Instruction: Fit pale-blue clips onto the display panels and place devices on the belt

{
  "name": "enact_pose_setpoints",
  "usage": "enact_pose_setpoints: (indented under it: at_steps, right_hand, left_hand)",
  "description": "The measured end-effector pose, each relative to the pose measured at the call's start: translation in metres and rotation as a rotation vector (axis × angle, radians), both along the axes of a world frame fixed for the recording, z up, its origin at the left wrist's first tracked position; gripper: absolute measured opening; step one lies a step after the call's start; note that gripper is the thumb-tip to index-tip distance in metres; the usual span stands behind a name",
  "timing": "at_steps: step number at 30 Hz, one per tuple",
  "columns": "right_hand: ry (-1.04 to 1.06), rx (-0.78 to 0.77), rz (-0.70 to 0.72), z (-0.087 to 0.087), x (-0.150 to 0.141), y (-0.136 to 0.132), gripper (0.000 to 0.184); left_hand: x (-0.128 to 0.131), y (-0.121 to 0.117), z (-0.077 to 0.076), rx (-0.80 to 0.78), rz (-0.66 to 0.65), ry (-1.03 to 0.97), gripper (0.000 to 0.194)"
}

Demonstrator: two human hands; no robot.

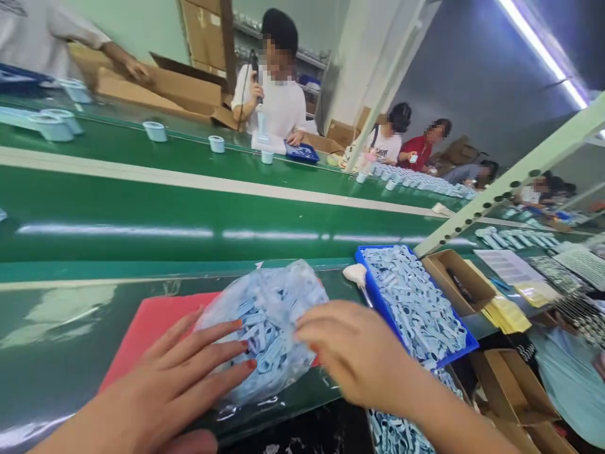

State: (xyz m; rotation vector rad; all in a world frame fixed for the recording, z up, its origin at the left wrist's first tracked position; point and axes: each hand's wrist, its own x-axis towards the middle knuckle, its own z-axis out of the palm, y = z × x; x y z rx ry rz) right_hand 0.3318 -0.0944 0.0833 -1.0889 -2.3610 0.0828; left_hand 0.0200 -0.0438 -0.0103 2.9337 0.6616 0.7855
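A clear plastic bag (271, 372) filled with small light-blue plastic parts (267, 337) lies in front of me, partly over a red sheet (142, 337) on the bench. My left hand (189, 372) rests on the bag's left side with its fingers stretched out and spread. At the bag's right side, my right hand (352, 350) has its fingers curled and pinched on the plastic. Its fingertips are partly hidden.
A blue tray (466, 350) heaped with light-blue parts stands right, beside a white brush-like tool (355, 275) and a cardboard box (456, 284). Below are more parts (399, 435). A green conveyor (189, 157) carries light-blue cups; several co-workers sit beyond. A pale post (510, 186) slants at right.
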Motion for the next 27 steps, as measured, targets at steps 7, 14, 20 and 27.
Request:
enact_pose_setpoints:
  at_steps: [7,14,20,27]
  right_hand:
    - [-0.617,-0.076,-0.115,-0.044,-0.033,0.034,0.026]
    - [-0.474,-0.129,-0.103,-0.042,-0.076,0.061,0.016]
    - [-0.605,-0.187,-0.171,-0.055,-0.102,0.09,0.022]
    - [-0.464,-0.288,-0.096,-0.039,-0.065,0.062,0.031]
  left_hand:
    - [-0.009,0.007,0.014,0.072,0.131,0.04,0.038]
    - [-0.011,0.01,0.021,0.118,0.159,-0.08,0.036]
    - [-0.011,0.011,0.016,0.115,0.17,-0.065,0.032]
    - [-0.013,0.008,0.015,0.039,0.183,-0.083,0.027]
